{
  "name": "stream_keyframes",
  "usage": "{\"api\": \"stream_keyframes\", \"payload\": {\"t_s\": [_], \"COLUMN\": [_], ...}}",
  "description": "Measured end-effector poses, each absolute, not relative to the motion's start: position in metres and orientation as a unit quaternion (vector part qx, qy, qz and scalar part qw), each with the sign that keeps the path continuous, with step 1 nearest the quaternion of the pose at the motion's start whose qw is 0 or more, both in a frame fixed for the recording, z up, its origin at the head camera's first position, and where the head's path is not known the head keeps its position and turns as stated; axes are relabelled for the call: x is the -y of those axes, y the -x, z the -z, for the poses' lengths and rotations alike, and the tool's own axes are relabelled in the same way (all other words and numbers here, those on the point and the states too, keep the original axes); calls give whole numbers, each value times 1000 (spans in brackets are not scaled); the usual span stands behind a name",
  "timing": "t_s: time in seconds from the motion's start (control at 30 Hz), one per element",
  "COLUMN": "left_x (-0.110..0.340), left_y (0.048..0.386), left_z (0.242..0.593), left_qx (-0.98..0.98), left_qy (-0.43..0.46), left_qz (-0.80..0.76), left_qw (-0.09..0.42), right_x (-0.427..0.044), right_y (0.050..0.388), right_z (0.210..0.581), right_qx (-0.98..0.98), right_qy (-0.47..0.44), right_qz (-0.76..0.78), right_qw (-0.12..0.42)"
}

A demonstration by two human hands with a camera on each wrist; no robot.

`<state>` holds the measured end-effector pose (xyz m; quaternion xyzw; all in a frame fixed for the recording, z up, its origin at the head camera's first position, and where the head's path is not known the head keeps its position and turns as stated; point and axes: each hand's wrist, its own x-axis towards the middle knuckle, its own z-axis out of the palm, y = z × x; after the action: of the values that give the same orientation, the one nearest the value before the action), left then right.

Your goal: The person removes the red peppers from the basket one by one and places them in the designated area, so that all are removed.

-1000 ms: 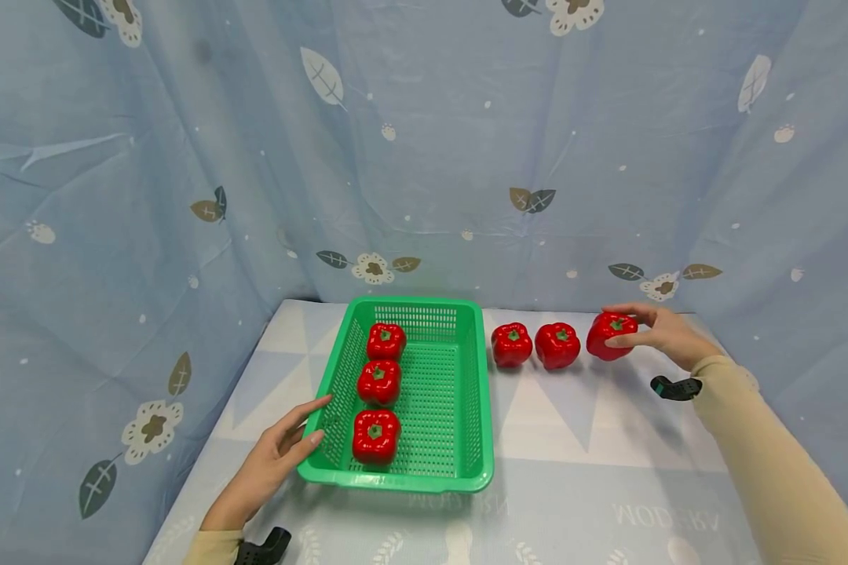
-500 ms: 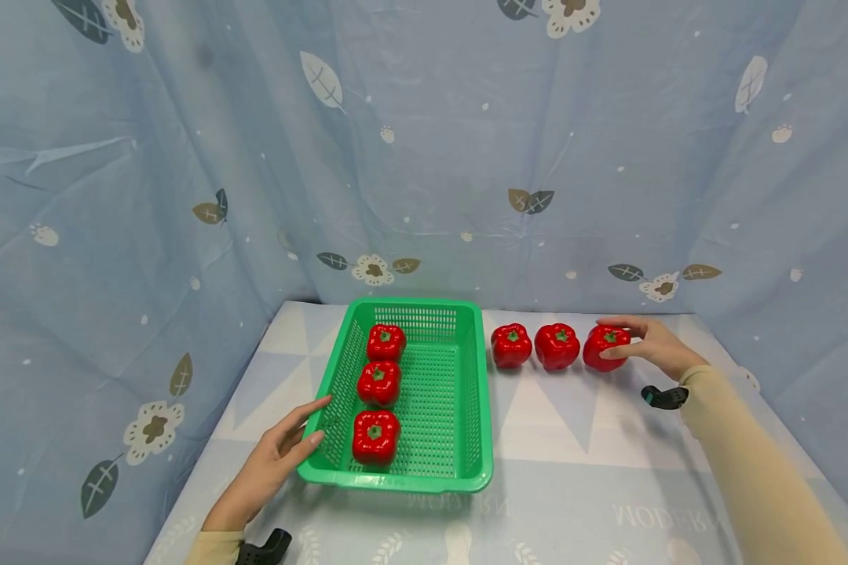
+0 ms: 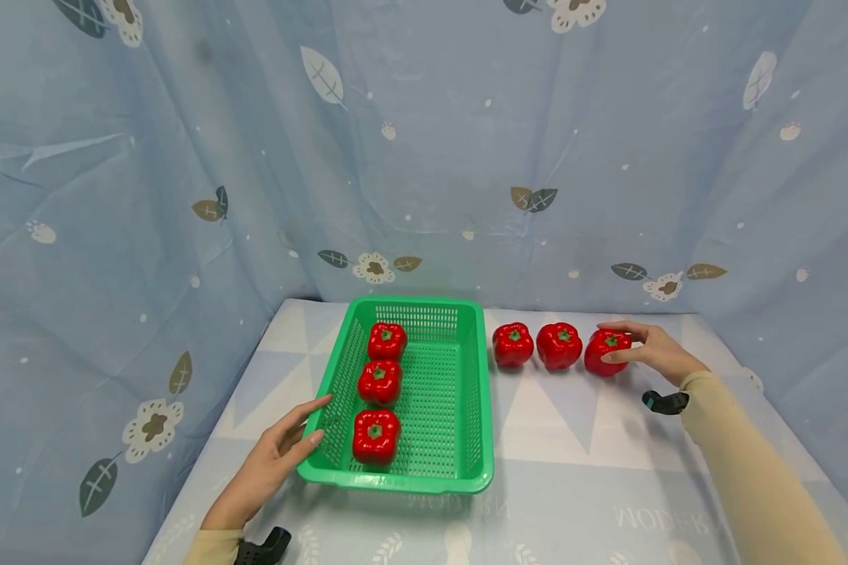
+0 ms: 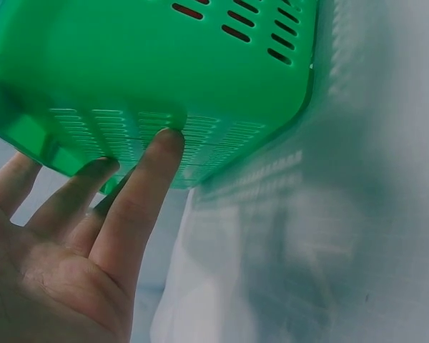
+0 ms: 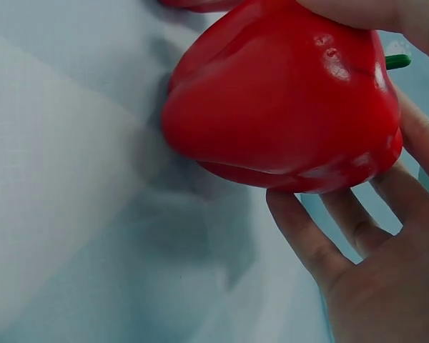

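Note:
With thumb and fingers around its sides, my right hand (image 3: 660, 351) holds a red bell pepper (image 3: 601, 362) at the right end of a row. In the right wrist view the bell pepper (image 5: 286, 100) shows its green stem toward the palm, and its far end is close to the tabletop. My left hand (image 3: 265, 467) rests against the left side of a green plastic basket (image 3: 434, 485). Extended fingertips (image 4: 161, 146) touch the slotted outer wall in the left wrist view. Three red bell peppers stand in a column along the basket's left half, the nearest bell pepper (image 3: 376, 439) being lowest.
Two more peppers, a left pepper (image 3: 512, 347) and a middle pepper (image 3: 558, 347), stand right of the basket. A patterned cloth covers the table (image 3: 537, 439). Behind it hangs a blue curtain (image 3: 452, 157) with leaf and flower prints.
My right hand has brought the bell pepper slightly left and down to the tabletop, closer to the other two in the row. The left hand and basket stay put.

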<state>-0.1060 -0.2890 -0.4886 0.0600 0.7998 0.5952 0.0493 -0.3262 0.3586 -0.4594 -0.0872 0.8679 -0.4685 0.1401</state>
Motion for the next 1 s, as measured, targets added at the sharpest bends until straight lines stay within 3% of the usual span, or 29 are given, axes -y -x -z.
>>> {"api": "stream_keyframes", "payload": {"t_s": [1.0], "left_x": [290], "left_y": [107], "left_z": [489], "left_qx": [-803], "left_qy": [-75], "left_qz": [-589], "left_qw": [43], "right_x": [-356], "right_y": [325], "right_z": [451], "right_qx": [-859], "right_qy": [128], "right_qz": [467], "right_qw": [163]}}
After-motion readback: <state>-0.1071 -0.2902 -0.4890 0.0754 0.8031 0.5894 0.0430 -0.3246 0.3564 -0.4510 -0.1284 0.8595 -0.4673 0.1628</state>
